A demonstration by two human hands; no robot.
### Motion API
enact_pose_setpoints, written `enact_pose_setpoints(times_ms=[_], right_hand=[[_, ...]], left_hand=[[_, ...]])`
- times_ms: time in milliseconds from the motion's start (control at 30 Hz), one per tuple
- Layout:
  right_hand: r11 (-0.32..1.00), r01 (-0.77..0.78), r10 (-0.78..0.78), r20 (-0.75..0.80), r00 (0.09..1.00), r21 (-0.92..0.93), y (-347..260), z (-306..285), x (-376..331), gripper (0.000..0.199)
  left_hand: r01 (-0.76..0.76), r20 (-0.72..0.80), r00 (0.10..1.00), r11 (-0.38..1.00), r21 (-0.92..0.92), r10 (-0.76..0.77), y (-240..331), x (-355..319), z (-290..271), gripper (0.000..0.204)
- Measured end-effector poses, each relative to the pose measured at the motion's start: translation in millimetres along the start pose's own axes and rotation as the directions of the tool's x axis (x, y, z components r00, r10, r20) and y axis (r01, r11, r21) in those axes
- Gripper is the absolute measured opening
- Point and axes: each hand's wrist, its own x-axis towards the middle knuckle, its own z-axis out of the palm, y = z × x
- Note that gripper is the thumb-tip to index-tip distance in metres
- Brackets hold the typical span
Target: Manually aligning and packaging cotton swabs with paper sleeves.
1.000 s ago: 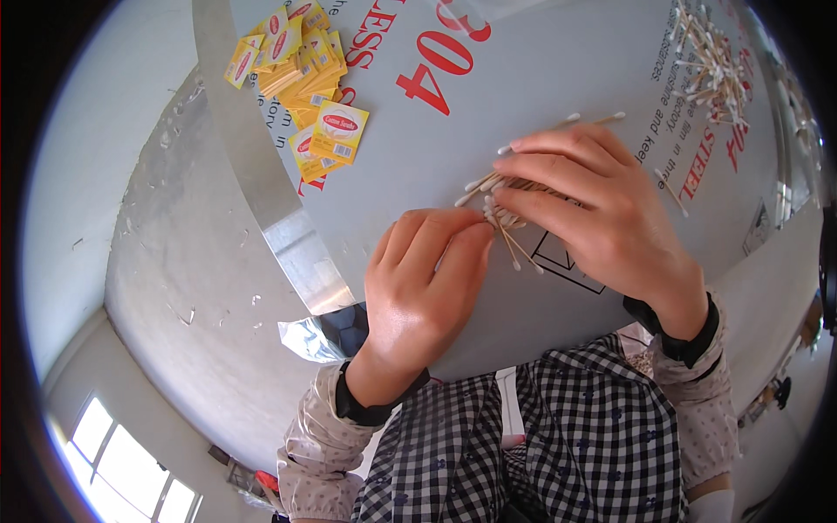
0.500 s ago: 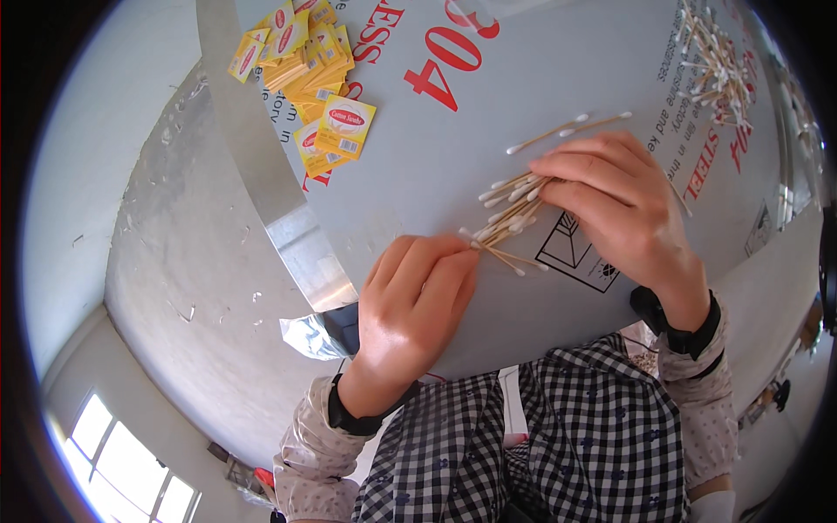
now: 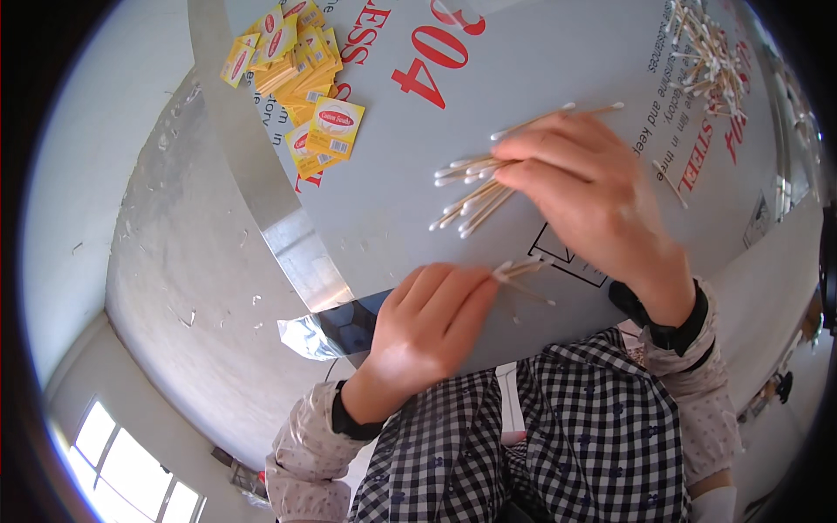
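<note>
My left hand (image 3: 436, 314) pinches several cotton swabs (image 3: 523, 268) between thumb and fingertips, near the table's front edge. Their white tips fan out to the right and are slightly blurred. Farther up and to the right, the fingers of my right hand (image 3: 593, 174) close over more wooden-stemmed cotton swabs (image 3: 471, 163); its fingertips cover part of their stems. Just below those fingertips a loose bunch of swabs (image 3: 475, 209) lies on the grey table. One swab (image 3: 532, 122) rests beyond the right hand, with another partly hidden behind its knuckles.
Yellow square packets (image 3: 309, 74) are piled at the far left of the film-covered table (image 3: 384, 174). At the far right lies a large heap of cotton swabs (image 3: 711, 65). A single swab (image 3: 671, 185) sits right of my right hand. A silvery plastic wrapper (image 3: 309, 338) hangs by the left edge.
My left hand has drawn down toward me, taking several swabs out of the bunch. My right hand has shifted left, and the swabs beneath it have moved left too.
</note>
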Motion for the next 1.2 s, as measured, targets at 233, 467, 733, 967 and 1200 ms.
enact_pose_setpoints(times_ms=[233, 467, 733, 967, 1200], right_hand=[[0.996, -0.079, 0.080, -0.033, 0.996, 0.029, -24, -31, -6, 0.022], [0.876, -0.475, 0.483, 0.173, 0.859, -0.087, -54, -22, -29, 0.043], [0.889, -0.446, 0.456, 0.121, 0.882, -0.102, -53, -20, -40, 0.021], [0.988, -0.151, 0.152, 0.049, 0.987, -0.030, -41, -5, -35, 0.014], [0.942, -0.329, 0.336, -0.141, 0.931, 0.068, -20, -31, -31, 0.017]], left_hand=[[0.078, -0.193, 0.978, 0.997, 0.012, -0.074, -10, 35, 19, 0.022], [0.119, -0.215, 0.970, 0.993, 0.011, -0.114, -13, 30, 15, 0.023], [0.131, -0.215, 0.969, 0.991, 0.022, -0.124, -12, 28, 14, 0.024], [0.136, -0.280, 0.953, 0.988, 0.070, -0.111, -10, 45, 12, 0.033], [0.238, -0.068, 0.971, 0.921, 0.307, -0.228, 4, 52, 19, 0.090]])
